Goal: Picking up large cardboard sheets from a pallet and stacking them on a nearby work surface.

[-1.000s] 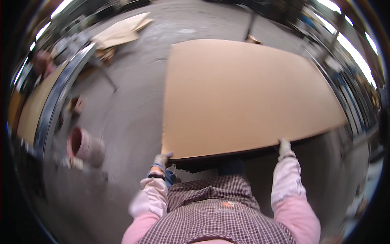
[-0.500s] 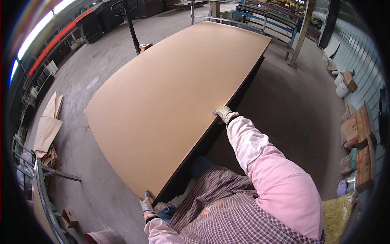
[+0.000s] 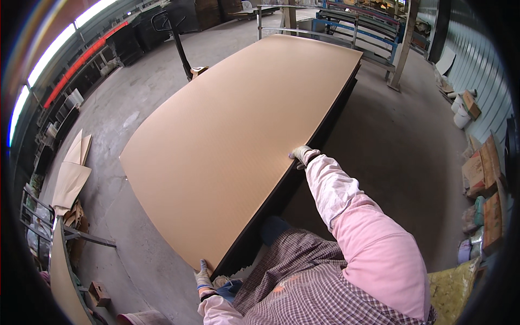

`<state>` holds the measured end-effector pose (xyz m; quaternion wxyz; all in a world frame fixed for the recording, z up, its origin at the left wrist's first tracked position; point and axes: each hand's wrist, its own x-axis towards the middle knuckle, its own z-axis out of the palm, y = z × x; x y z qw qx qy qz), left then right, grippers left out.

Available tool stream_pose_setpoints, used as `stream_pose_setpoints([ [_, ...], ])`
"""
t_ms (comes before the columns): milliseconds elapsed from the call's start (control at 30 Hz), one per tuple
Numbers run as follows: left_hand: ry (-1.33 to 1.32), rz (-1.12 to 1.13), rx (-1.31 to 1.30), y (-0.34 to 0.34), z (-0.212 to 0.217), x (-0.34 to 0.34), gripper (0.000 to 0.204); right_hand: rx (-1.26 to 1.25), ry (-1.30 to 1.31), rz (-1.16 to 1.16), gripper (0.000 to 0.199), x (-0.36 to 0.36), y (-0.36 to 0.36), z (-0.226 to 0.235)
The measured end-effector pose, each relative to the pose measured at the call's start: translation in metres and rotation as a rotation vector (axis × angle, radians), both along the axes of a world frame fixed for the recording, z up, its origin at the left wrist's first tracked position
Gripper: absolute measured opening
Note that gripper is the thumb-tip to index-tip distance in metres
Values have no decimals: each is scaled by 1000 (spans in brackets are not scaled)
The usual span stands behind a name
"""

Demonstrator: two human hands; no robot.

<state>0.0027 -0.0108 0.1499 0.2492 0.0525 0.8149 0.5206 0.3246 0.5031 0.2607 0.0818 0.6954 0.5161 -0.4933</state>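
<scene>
A large flat tan sheet, seemingly cardboard (image 3: 233, 146), lies over a black stack (image 3: 254, 230) whose side shows along the near right edge. My gloved right hand (image 3: 303, 156) is closed round that edge about midway along, fingers partly hidden beneath. At the near corner my gloved left hand (image 3: 203, 277) grips the sheet, its thumb up against the edge and its other fingers mostly out of sight. My right arm reaches out in a pink sleeve.
Beyond the sheet stands a pallet jack handle (image 3: 179, 46). Metal racking (image 3: 357, 35) and a post (image 3: 403, 51) are at the far right. Bent tan sheets (image 3: 72, 173) lean at left. Boxes (image 3: 482, 168) and white buckets (image 3: 461, 115) line the right wall.
The whole view has shifted slightly, so most things sit a little lower and further right. Both hands keep their hold on the sheet at about the same places.
</scene>
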Motion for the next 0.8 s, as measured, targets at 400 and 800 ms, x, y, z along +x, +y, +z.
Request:
stream_pose_setpoints([
  [400,439,133,-424,-19,35,17,79,241,99,410,38,-13,-3,-17],
  [800,107,1288,959,-420,166,-19,101,698,679,21,18,25,-63,15],
])
